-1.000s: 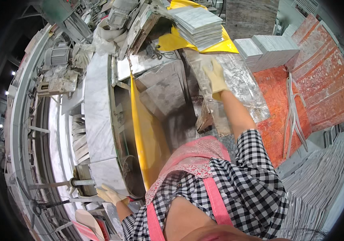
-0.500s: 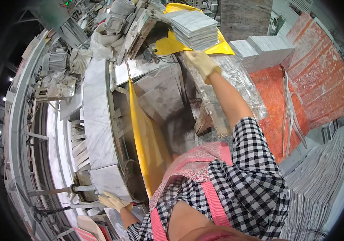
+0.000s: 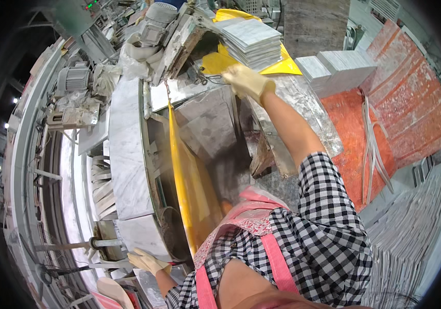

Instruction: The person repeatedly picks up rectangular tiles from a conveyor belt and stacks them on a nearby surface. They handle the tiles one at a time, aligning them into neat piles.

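Note:
Two rows of white-grey marble slabs bend along my left side. At the near end, my left hand (image 3: 149, 261), in a cream rubber glove, lies with fingers outstretched at the edge of the nearest marble slab (image 3: 140, 237). My right arm reaches far forward. Its gloved right hand (image 3: 249, 82) hovers just before a stack of marble tiles (image 3: 250, 41), apart from it, fingers loosely bent and no tile visible in them. The stack rests on a yellow sheet (image 3: 285, 66) over a worn metal-topped bench (image 3: 303, 103).
A yellow sheet (image 3: 182, 180) hangs between the slab line and my pink apron. More tile stacks (image 3: 344, 69) stand at the far right, beside an orange-red board (image 3: 354, 139) with pale straps. Several thin slabs (image 3: 411, 242) lean at right. Motors (image 3: 73, 80) sit far left.
My right hand has moved left, away from the lower edge of the tile stack. The left hand stays at the slab edge, and the view has shifted slightly.

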The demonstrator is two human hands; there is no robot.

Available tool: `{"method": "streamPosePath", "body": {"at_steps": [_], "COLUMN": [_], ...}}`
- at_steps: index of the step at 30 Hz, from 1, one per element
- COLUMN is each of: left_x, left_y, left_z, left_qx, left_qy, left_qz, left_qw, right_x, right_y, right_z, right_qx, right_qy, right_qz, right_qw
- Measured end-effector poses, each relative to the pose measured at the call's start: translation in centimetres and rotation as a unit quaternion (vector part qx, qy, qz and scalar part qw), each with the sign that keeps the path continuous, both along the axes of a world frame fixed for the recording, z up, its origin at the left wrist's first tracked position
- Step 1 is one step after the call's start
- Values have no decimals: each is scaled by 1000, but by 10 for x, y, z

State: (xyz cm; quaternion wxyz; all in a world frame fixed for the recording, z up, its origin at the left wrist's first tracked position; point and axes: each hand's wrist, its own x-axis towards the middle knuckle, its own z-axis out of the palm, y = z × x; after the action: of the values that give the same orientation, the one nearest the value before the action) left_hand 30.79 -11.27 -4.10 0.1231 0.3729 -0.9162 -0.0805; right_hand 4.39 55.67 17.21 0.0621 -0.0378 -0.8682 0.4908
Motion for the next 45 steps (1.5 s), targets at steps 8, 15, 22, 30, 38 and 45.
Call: {"method": "streamPosePath", "body": {"at_steps": [8, 15, 22, 30, 38, 45], "left_x": [7, 9, 12, 24, 21, 42], "left_y": [-11, -18, -29, -24, -42, -55], "left_z": [-14, -17, -16, 9, 26, -12], "left_qx": [-17, -13, -37, 158, 105, 265], "left_qy": [30, 9, -11, 93, 5, 25], "left_qz": [-13, 1, 8, -1, -51, 93], "left_qw": [999, 1000, 999, 983, 993, 959], "right_x": [145, 194, -35, 10, 122, 168], "right_y": [126, 132, 71, -103, -138, -102], "right_z": [-133, -157, 21, -69, -143, -130], "right_qx": [-375, -588, -362, -128, -269, -273], "right_qy": [48, 168, 236, -155, -263, -242], "right_qz": [-337, -442, -156, 146, 87, 31], "right_qw": [862, 656, 888, 969, 923, 931]}}
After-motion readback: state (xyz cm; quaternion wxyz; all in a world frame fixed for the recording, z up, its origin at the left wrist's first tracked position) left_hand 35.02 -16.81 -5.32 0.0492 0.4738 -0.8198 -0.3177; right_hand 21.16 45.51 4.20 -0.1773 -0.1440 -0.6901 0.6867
